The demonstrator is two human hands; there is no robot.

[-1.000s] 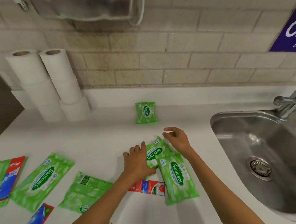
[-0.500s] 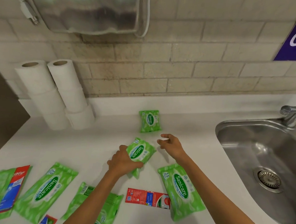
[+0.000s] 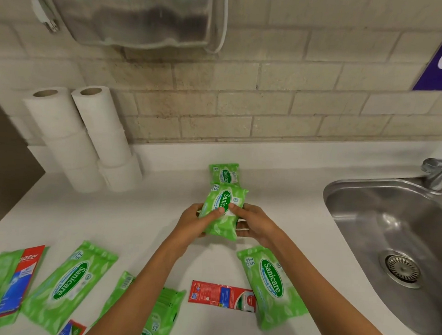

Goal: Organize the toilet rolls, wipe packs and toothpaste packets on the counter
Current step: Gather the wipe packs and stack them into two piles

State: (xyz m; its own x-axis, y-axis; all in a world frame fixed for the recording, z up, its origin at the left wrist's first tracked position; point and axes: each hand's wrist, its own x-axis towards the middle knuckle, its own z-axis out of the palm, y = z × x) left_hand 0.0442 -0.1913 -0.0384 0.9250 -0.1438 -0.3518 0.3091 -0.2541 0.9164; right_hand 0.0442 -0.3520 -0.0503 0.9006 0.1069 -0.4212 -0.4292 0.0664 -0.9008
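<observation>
Presently the left hand (image 3: 192, 223) and right hand (image 3: 256, 224) grip a soft green plastic wipe pack (image 3: 222, 214) by its sides, its long axis pointing up-frame at the matching green pack (image 3: 224, 173) just above.

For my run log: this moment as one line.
left hand: grips Sanicare wipe pack | right hand: grips same pack | another pack just beyond

Two stacks of white toilet rolls (image 3: 67, 141), three high, side by side at the back left of the bench (image 3: 146, 214). Small green wipe pack (image 3: 224, 173) near the back edge, label showing. Held pack (image 3: 220, 217), same green, pinched between left hand (image 3: 194, 221) and right hand (image 3: 256, 226), just in front of it. Large pack (image 3: 271, 288) front right, overlapping one end of a red toothpaste packet (image 3: 218, 295). More green packs (image 3: 70, 285) and toothpaste packets (image 3: 21, 279) flat at front left.
</observation>
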